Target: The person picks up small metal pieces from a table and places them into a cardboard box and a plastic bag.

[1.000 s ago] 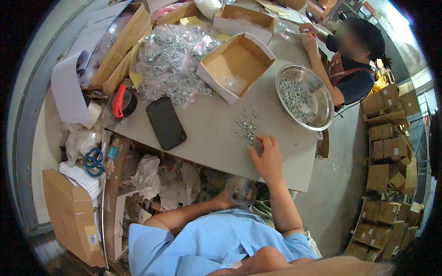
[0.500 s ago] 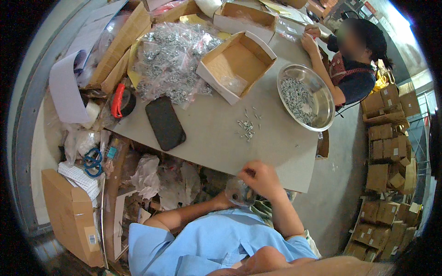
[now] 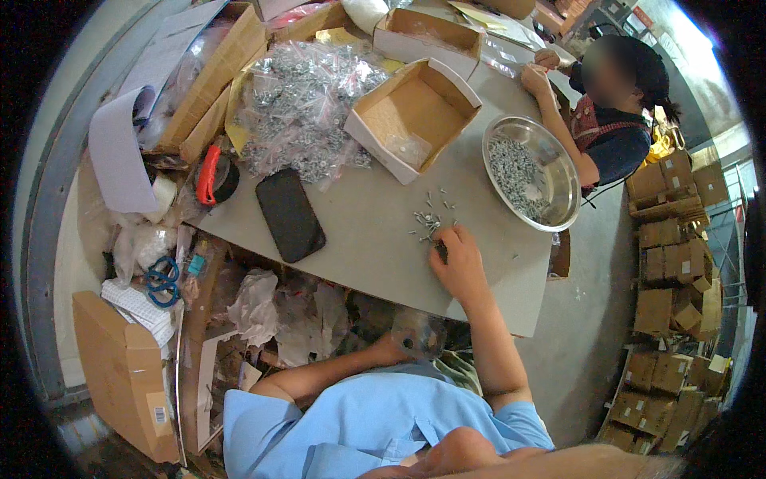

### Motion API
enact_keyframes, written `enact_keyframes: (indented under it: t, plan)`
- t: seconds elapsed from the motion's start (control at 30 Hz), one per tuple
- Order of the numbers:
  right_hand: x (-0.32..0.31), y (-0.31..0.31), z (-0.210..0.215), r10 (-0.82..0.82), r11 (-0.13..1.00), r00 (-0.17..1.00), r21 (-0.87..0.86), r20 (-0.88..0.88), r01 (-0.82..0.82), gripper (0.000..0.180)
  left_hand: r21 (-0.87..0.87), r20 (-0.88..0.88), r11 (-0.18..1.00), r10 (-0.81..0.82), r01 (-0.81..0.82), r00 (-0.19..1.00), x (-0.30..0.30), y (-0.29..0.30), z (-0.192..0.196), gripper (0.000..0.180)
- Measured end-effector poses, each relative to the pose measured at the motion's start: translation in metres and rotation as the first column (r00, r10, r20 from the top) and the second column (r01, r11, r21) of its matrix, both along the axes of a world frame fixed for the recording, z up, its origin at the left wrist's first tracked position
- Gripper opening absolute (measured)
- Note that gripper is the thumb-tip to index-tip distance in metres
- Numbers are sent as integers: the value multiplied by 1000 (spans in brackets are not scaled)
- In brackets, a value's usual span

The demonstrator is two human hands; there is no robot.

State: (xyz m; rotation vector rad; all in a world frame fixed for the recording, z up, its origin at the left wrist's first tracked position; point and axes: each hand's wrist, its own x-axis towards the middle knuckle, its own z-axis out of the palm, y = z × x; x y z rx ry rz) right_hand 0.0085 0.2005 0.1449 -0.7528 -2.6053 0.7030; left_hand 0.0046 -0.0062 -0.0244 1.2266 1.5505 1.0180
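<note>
Below the table's near edge, my left hand (image 3: 389,350) is closed on a clear plastic bag (image 3: 420,331); shade and the clear film blur what is in it. My right hand (image 3: 458,259) rests on the grey table at the near side of a small loose pile of screws (image 3: 425,222). Its fingers are bent and drawn together at the pile, and their tips are partly hidden, so what they pinch does not show. To the right stands a steel bowl (image 3: 550,172) holding many more screws.
A black phone (image 3: 290,214), a red-handled tape dispenser (image 3: 209,176) and a heap of filled plastic bags (image 3: 307,112) lie on the left. An open cardboard box (image 3: 415,120) stands behind the pile. A co-worker (image 3: 610,120) sits at the far right, hands over the table.
My right hand has moved from beside the plastic bag, forward over the table, to the loose screws. My left hand stays low with the bag.
</note>
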Motion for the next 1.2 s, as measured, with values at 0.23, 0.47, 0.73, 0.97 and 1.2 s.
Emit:
enact_keyframes:
  t: [0.23,0.47,0.73,0.97,1.2]
  plan:
    - [34,-19,13,386,910,912,-219,136,-353,17,30,171,999,-27,22,985,0,2,-7,43]
    - [-9,-14,-1,-111,990,993,-92,-32,108,25,-97,193,995,17,2,981,-10,7,49,46]
    - [-35,-23,-21,-25,991,998,133,-59,32,15,-80,142,997,28,-16,989,3,3,-5,41]
    - [37,-38,8,456,880,885,-194,93,-433,10,-89,207,988,-107,127,973,-5,7,13,68]
    - [63,-45,9,206,820,978,-541,-26,-187,10,195,45,979,-68,58,997,-14,21,6,32]
